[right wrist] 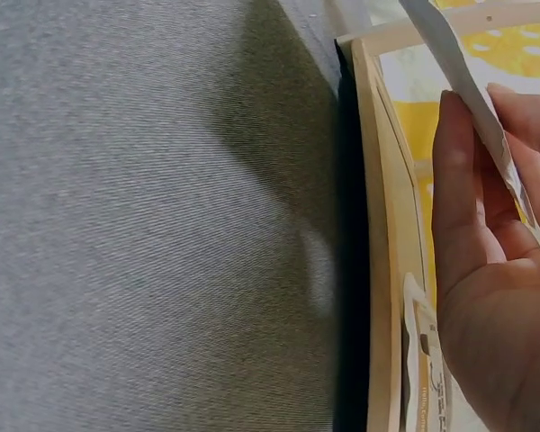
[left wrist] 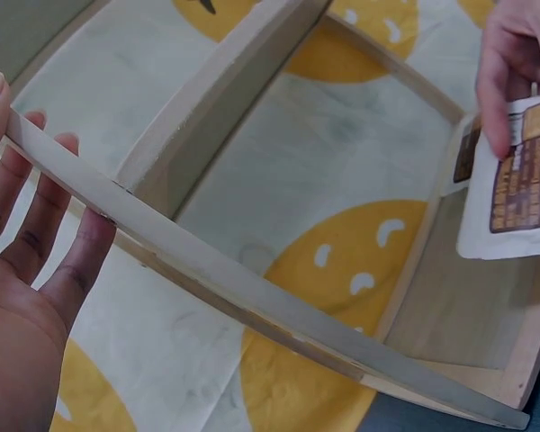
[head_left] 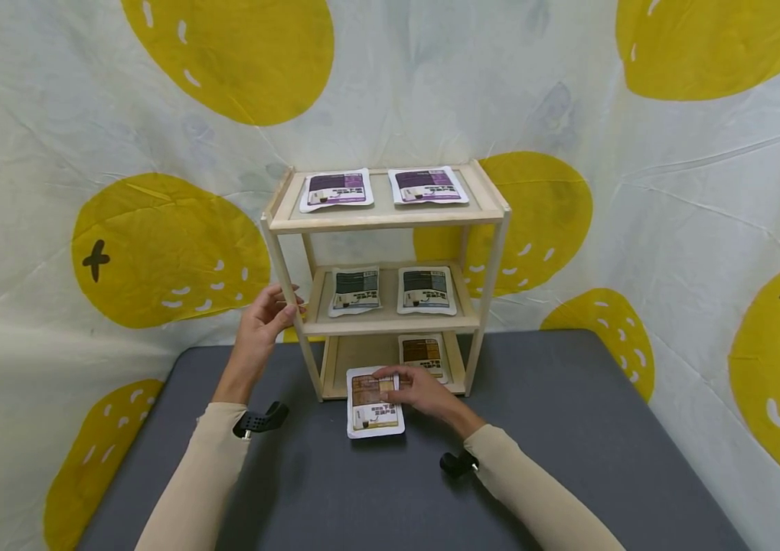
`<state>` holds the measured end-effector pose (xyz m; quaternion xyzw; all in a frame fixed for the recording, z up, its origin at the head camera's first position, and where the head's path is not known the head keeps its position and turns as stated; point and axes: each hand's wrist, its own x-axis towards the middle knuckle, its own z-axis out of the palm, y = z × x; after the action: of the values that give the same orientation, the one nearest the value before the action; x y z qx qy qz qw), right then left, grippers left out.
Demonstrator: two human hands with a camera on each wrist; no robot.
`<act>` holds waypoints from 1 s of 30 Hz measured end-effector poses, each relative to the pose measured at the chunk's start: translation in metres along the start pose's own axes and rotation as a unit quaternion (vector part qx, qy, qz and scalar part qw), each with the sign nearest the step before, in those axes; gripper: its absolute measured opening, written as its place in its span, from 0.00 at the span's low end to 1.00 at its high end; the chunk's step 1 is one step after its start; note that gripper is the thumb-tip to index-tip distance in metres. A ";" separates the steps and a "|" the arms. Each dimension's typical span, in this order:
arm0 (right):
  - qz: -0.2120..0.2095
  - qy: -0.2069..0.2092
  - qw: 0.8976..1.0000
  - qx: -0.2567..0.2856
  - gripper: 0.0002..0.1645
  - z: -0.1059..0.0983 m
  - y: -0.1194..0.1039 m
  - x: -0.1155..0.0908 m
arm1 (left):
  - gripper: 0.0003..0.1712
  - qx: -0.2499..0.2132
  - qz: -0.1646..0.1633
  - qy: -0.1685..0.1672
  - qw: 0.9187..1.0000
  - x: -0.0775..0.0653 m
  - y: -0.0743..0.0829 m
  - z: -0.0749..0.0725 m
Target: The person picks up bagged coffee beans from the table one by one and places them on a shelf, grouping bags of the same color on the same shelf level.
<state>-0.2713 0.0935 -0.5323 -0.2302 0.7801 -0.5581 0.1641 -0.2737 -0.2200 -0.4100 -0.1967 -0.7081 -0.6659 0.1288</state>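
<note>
My right hand (head_left: 420, 390) pinches a flat white pouch with a brown and yellow label (head_left: 375, 417) by its edge, thumb on one side and fingers on the other. The pouch is tilted in front of the bottom tier of a three-tier wooden shelf (head_left: 390, 329). Seen from the right wrist, the right hand (right wrist: 499, 234) has the pouch (right wrist: 463, 76) nearly edge-on. At the shelf's left front post (left wrist: 189, 243), my left hand (left wrist: 27, 243) holds on with thumb and fingers at opposite sides. A matching brown-label pouch (head_left: 422, 350) lies on the bottom tier's right side.
Two purple-label pouches (head_left: 337, 189) lie on the top tier, two dark green-label pouches (head_left: 426, 289) on the middle one. The shelf stands at the back of a dark grey table (head_left: 334, 497). Behind hangs a white cloth with yellow fruit prints (head_left: 176, 249).
</note>
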 end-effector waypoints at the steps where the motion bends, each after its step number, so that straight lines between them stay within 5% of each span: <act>1: -0.001 0.002 1.000 -0.003 0.24 0.000 0.000 0.001 | 0.22 0.001 0.001 0.000 1.000 0.000 0.000 0.000; 30: 0.004 0.045 0.999 -0.006 0.28 -0.018 -0.002 0.039 | 0.22 -0.011 0.002 -0.003 1.000 0.000 0.001 0.000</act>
<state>-0.3133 0.0864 -0.5243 -0.2029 0.7909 -0.5626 0.1295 -0.2730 -0.2200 -0.4095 -0.2017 -0.7007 -0.6728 0.1253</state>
